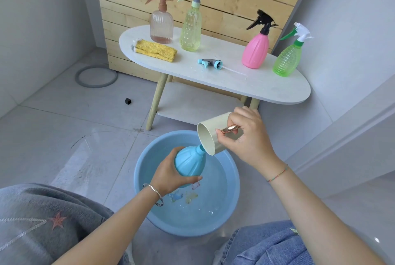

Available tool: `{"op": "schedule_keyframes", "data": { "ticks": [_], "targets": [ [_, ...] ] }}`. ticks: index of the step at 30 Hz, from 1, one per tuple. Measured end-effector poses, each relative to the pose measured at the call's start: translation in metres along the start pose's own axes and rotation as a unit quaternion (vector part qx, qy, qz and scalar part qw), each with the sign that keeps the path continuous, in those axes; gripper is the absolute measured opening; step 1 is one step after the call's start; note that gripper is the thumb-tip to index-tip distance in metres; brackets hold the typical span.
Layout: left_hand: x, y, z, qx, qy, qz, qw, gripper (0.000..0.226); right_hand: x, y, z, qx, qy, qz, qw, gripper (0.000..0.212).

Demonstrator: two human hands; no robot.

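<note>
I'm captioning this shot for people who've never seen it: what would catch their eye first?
At centre, the left hand grips a blue bottle without its sprayer above a blue basin on the floor, while the right hand tips a cream cup at its neck. Behind, four coloured spray bottles stand on the white oval table, a loose spray head lying between them.
</note>
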State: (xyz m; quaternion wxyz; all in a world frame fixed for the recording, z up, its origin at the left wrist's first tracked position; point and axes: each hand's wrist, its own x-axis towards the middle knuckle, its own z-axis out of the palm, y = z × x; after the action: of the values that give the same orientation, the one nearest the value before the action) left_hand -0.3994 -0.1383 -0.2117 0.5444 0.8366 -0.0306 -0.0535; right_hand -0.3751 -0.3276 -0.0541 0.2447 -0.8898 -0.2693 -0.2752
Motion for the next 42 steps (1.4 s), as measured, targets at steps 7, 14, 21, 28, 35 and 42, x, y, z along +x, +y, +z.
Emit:
{"op": "schedule_keyframes", "data": {
  "ticks": [7,14,21,28,35,42],
  "targets": [
    [0.000,-0.002,-0.003,-0.033,0.016,-0.019,0.999,0.084,-0.005,0.030,0.006,0.156,0.074,0.251,0.952,0.043],
    [0.006,-0.006,-0.008,-0.076,0.054,-0.049,0.994,0.082,-0.044,0.076,0.059,0.152,-0.022,0.444,0.883,0.050],
    [0.008,-0.007,-0.018,-0.101,0.093,-0.066,0.988,0.078,-0.112,0.093,0.128,0.025,-0.230,0.458,0.858,0.051],
    [0.011,-0.012,-0.022,-0.105,0.105,-0.072,0.986,0.078,-0.147,0.090,0.152,-0.105,-0.408,0.318,0.849,0.033],
    [0.012,-0.011,-0.019,-0.094,0.101,-0.070,0.988,0.080,-0.153,0.078,0.170,-0.070,-0.478,0.290,0.826,0.034],
    [0.012,-0.011,-0.020,-0.090,0.104,-0.067,0.988,0.080,-0.144,0.078,0.163,0.101,-0.344,0.470,0.807,0.041]
  ]
}}
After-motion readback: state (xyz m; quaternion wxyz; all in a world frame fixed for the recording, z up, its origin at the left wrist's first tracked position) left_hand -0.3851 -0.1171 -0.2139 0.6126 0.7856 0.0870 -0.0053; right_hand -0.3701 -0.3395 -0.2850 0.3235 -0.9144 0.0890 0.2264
